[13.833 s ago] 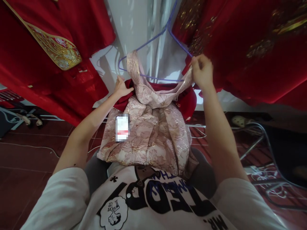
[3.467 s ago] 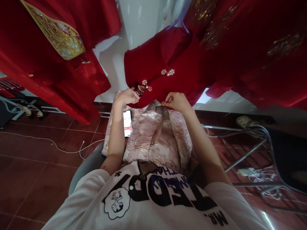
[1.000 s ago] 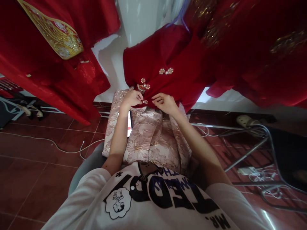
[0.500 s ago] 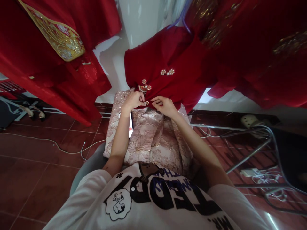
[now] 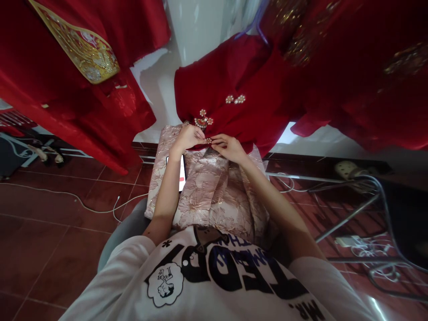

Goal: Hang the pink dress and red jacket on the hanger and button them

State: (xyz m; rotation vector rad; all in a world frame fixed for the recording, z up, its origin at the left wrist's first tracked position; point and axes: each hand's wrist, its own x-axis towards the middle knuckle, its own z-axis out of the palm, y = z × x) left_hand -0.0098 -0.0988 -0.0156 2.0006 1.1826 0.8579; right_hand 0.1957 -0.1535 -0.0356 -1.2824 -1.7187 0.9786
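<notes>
A red garment (image 5: 217, 84) hangs on a purple hanger, its lower part over the pink brocade fabric (image 5: 197, 200) on my lap. Between my two hands, near the garment's lower edge, is a small flower-shaped pearl button (image 5: 207, 141). My left hand (image 5: 190, 137) is closed, its fingertips pinching the button's left side. From the other side, my right hand (image 5: 230, 147) has its thumb and fingers closed at the button's right edge. Just above my left hand sits a beaded ornament (image 5: 201, 122) with pearl flowers. Another pearl flower clasp (image 5: 235, 99) is higher up on the garment.
A phone with a lit screen (image 5: 182, 174) lies on the brocade under my left forearm. Red embroidered garments (image 5: 130, 26) hang at both sides. A metal-framed chair (image 5: 384, 200) and tangled white cables (image 5: 371, 249) are at the right, on red floor tiles.
The pearl button and my left hand's fingertips have shifted slightly right. My right fingertips, apart from the button before, now meet it.
</notes>
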